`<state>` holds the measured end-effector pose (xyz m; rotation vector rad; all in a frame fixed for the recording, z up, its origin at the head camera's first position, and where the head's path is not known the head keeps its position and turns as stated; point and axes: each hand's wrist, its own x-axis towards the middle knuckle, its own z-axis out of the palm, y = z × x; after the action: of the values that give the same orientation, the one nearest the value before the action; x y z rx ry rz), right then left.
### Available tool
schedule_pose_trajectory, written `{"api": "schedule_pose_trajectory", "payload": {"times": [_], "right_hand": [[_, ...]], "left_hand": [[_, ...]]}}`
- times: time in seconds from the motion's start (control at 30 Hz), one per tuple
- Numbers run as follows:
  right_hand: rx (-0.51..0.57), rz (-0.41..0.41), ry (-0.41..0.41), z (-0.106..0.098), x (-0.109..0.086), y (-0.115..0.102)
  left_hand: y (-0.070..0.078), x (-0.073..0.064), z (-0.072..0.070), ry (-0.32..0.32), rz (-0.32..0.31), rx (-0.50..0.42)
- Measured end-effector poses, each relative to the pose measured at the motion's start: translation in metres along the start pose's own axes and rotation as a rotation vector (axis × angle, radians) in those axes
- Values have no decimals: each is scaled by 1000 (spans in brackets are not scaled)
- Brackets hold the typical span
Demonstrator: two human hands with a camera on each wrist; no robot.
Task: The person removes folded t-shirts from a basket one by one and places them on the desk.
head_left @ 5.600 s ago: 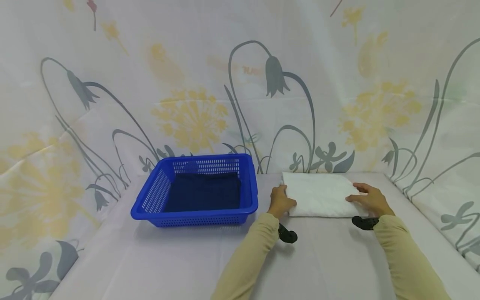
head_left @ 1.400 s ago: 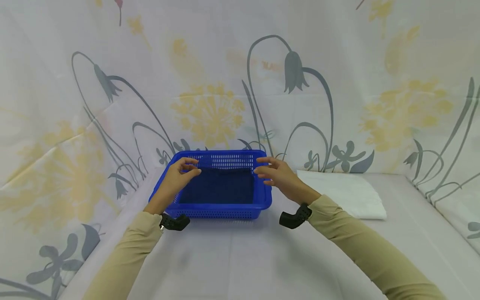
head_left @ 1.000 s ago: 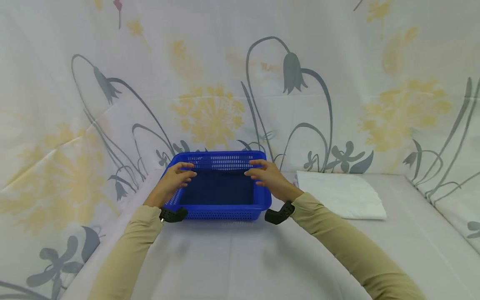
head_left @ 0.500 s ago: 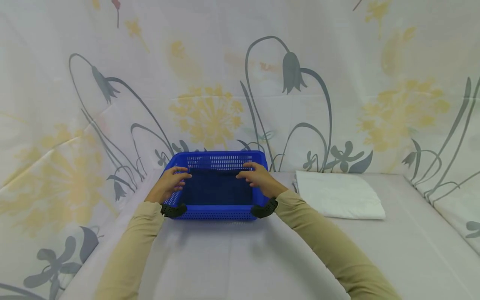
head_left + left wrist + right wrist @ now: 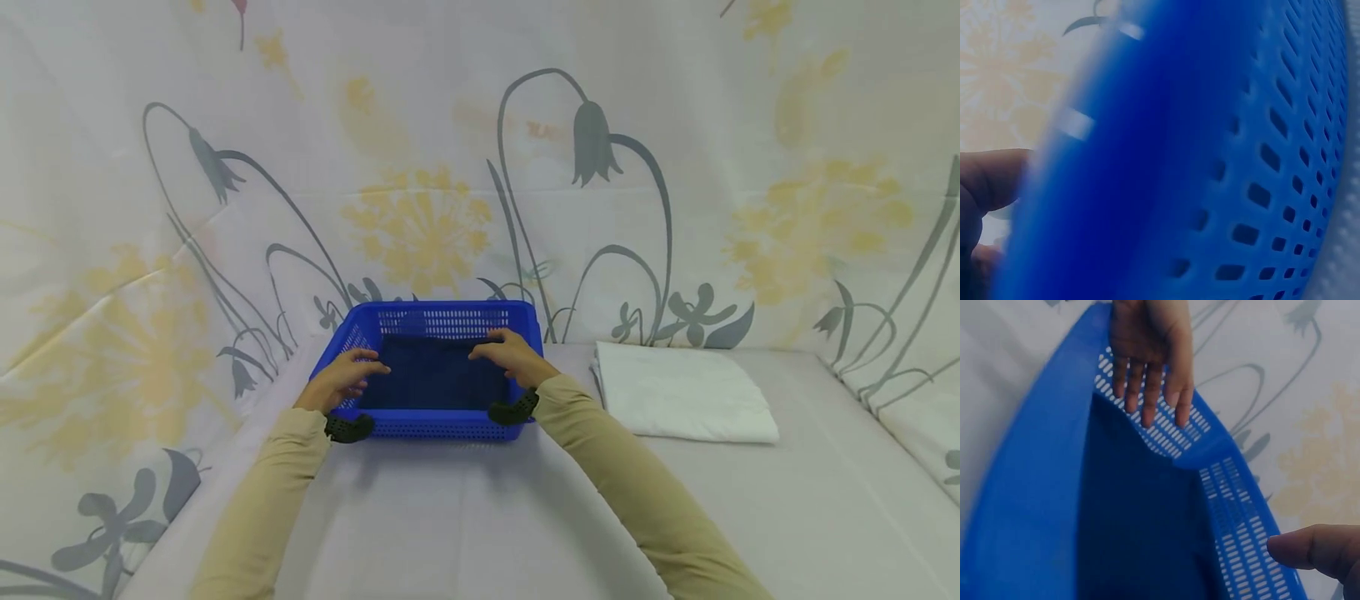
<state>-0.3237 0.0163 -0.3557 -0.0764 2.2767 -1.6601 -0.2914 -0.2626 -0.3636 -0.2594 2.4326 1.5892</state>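
Observation:
A blue plastic basket (image 5: 450,425) with slotted walls stands on the table, and a folded dark navy cloth (image 5: 435,379) lies inside it. My left hand (image 5: 345,379) reaches over the basket's left side, fingers extended and holding nothing. My right hand (image 5: 517,360) is over the right side, its fingers pointing inward above the cloth. In the right wrist view the left hand (image 5: 1147,356) hangs fingers down by the slotted wall, and the right thumb (image 5: 1310,550) shows near the rim. The blurred basket rim (image 5: 1116,162) covers most of the left hand in the left wrist view.
A folded white cloth (image 5: 686,392) lies on the table to the right of the basket. The table has a pale cover (image 5: 450,533). Behind it hangs a flower-patterned curtain (image 5: 420,125). A black wrist device (image 5: 513,408) sticks out below the right hand.
Both hands have left the white cloth, where they were several seconds ago, and moved left to the basket. In the last second they have lowered, the right one shifting left.

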Motion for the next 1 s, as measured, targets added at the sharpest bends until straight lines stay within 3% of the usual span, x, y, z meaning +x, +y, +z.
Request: {"api": "schedule_pose_trajectory", "payload": {"times": [0.43, 0.8, 1.0], "right_hand": [[-24, 61, -50, 0, 17, 7], [-150, 99, -104, 1, 25, 9], [-157, 141, -130, 2, 28, 10]], "left_hand": [[-5, 0, 2, -44, -72, 20], [-7, 6, 1, -65, -69, 80], [-8, 6, 1, -80, -71, 89]]}}
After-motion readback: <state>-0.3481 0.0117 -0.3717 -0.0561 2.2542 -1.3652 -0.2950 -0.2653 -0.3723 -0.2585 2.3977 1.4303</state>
